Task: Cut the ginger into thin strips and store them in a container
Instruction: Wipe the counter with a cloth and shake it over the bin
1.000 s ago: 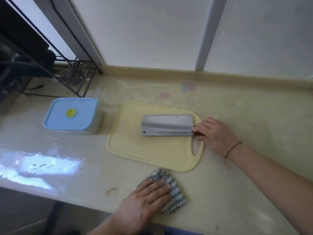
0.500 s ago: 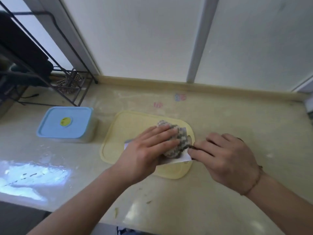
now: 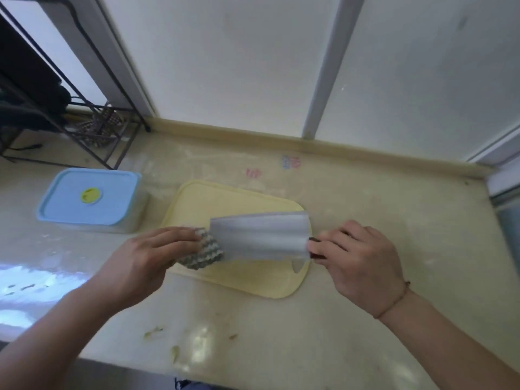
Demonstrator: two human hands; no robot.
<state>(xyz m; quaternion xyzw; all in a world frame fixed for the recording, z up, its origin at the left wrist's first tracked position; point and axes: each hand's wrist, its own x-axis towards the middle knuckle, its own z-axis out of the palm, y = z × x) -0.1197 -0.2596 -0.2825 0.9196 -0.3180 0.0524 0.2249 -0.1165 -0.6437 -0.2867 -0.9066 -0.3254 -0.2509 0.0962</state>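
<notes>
pale counter (image 3: 365, 209) under a window: the right hand (image 3: 363, 263) grips the knife (image 3: 259, 237) by its handle over the cutting board (image 3: 219, 201) while the left hand (image 3: 146, 257) pinches a cloth (image 3: 204, 253) against the blade. no ginger shows, and the container (image 3: 90, 201) sits lidded at left, so cutting and storing look done, only cleanup left.

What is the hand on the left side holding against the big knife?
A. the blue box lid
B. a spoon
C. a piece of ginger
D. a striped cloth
D: the left hand grips a grey-and-white striped cloth at the far end of the cleaver, while the right hand holds the handle above the cutting board.
</notes>
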